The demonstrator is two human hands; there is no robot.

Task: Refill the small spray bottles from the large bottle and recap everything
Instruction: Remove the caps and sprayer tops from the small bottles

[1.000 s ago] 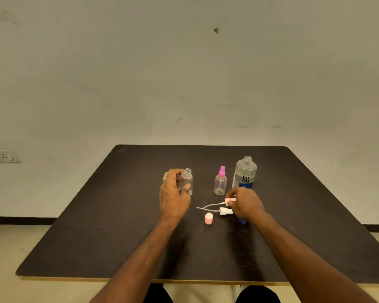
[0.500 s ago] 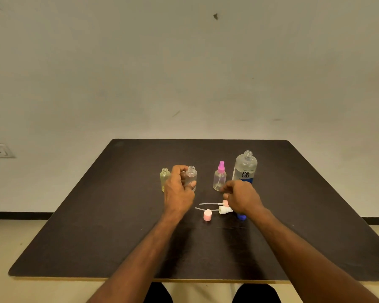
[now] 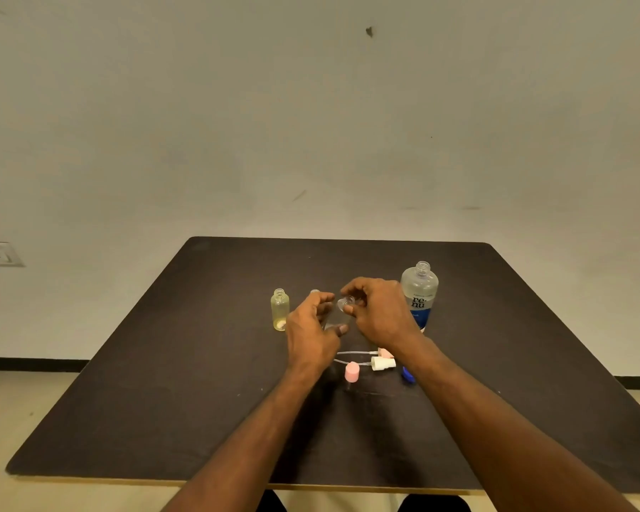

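The right hand [image 3: 379, 314] pinches a clear cap [image 3: 348, 301] mid-tabletop — long axis tilted, just right of the left hand [image 3: 311, 332], whose fingers curl loosely, apparently empty. The large bottle [image 3: 419, 295] stands uncapped toward the right edge.

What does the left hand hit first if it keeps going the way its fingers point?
Likely the small clear bottle just past the left hand, mostly hidden behind it; depth is hard to judge from this one view.

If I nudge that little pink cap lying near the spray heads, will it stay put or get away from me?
The small pink cylindrical cap looks like light plastic, so even a slight push would probably shift it. Its round shape suggests it could roll if tipped onto its side. It sits close to the white spray head, which it might bump.
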